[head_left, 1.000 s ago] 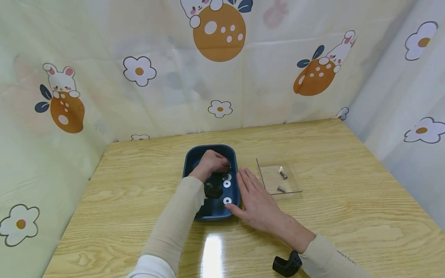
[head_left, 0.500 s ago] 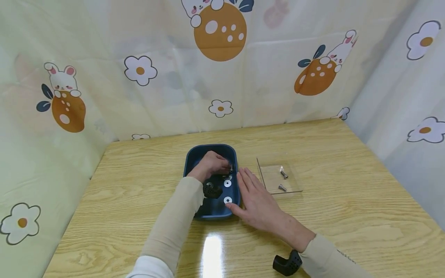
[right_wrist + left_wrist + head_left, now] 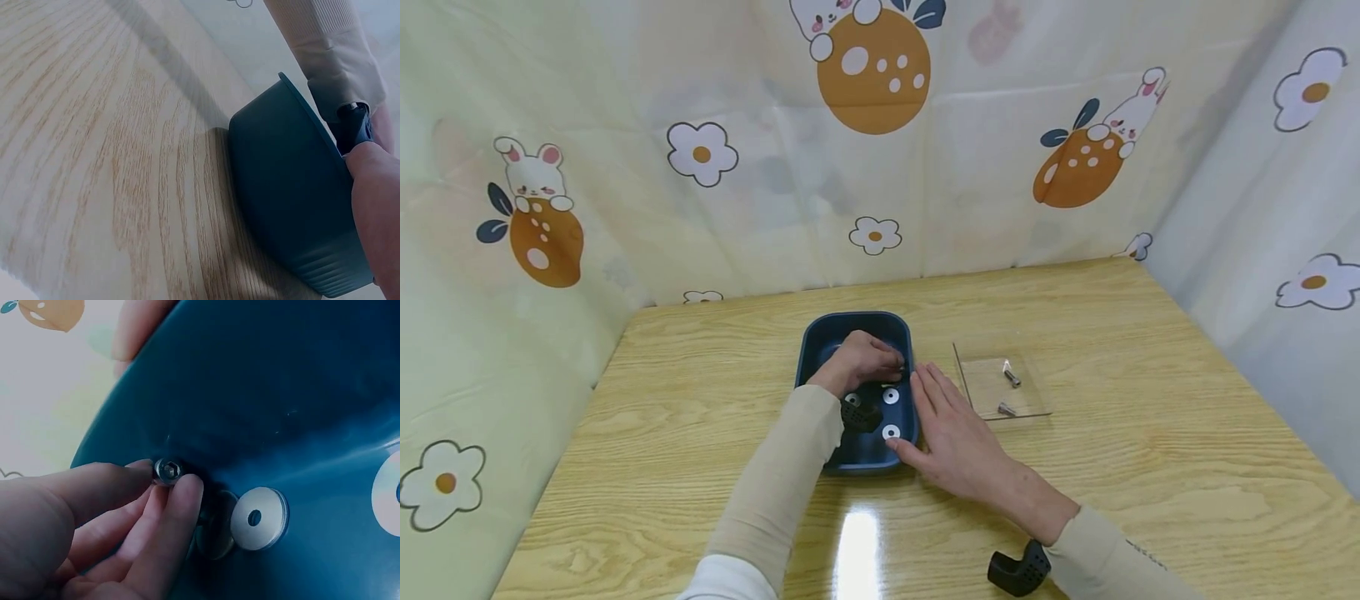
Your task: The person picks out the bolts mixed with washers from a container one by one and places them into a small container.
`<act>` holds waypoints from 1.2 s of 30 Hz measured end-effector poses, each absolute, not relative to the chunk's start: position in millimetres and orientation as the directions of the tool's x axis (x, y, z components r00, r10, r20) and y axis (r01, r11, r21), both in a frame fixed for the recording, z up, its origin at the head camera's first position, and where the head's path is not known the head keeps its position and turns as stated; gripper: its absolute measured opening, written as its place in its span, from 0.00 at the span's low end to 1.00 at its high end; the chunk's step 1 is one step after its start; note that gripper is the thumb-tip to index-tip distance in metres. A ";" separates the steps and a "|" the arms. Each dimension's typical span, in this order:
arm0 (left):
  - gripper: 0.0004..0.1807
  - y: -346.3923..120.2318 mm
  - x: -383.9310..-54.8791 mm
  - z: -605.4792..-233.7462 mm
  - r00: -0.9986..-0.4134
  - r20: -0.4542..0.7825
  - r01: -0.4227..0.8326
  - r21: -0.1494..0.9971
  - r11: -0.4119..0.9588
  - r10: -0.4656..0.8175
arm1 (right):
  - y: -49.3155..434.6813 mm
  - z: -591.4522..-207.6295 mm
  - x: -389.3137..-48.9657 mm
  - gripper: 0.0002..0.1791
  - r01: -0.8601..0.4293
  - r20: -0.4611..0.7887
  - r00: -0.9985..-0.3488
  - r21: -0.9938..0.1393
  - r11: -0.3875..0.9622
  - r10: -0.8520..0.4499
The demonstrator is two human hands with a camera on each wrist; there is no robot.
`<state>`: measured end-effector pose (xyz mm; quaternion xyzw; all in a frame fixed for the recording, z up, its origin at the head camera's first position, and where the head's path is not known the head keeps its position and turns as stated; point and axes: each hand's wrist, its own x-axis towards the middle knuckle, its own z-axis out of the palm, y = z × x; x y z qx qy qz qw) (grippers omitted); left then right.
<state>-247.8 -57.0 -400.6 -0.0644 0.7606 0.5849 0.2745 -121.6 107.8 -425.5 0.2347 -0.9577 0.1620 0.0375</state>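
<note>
My left hand (image 3: 865, 360) reaches into the dark blue bin (image 3: 855, 315), near its right wall. In the left wrist view its thumb and a finger pinch a hex socket screw (image 3: 169, 470), its head facing the camera. Close by the fingertips, a metal washer (image 3: 257, 519) leans in front of another washer (image 3: 215, 534). Farther along the bin floor lie white-looking washers, one in the middle (image 3: 891, 396) and one nearer the front (image 3: 891, 432). My right hand (image 3: 958, 442) rests against the bin's right side with fingers extended, its thumb at the rim.
To the right of the bin lies a clear square plate (image 3: 981, 392) with two screws on it, one farther back (image 3: 1012, 377) and one at its front edge (image 3: 1007, 410). A patterned curtain (image 3: 775, 208) closes off the back of the wooden table (image 3: 715, 375).
My left hand has shifted slightly right and toward me inside the bin. It now covers most of the rear washer, and the screw shows less between its fingers. My right hand stays in place.
</note>
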 end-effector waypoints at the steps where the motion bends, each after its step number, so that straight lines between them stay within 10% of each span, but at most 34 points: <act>1: 0.12 -56.6 -247.1 -400.0 -0.846 -0.484 -0.410 0.858 0.309 0.223 | 107.9 -425.6 -121.7 0.51 -0.464 0.150 -0.886 -0.293 0.836 -0.438; 36: 0.16 -58.0 -247.5 -378.3 -0.874 -0.381 -0.340 0.923 0.182 0.301 | 123.7 -412.4 -123.8 0.53 -0.446 0.121 -0.895 -0.259 0.857 -0.429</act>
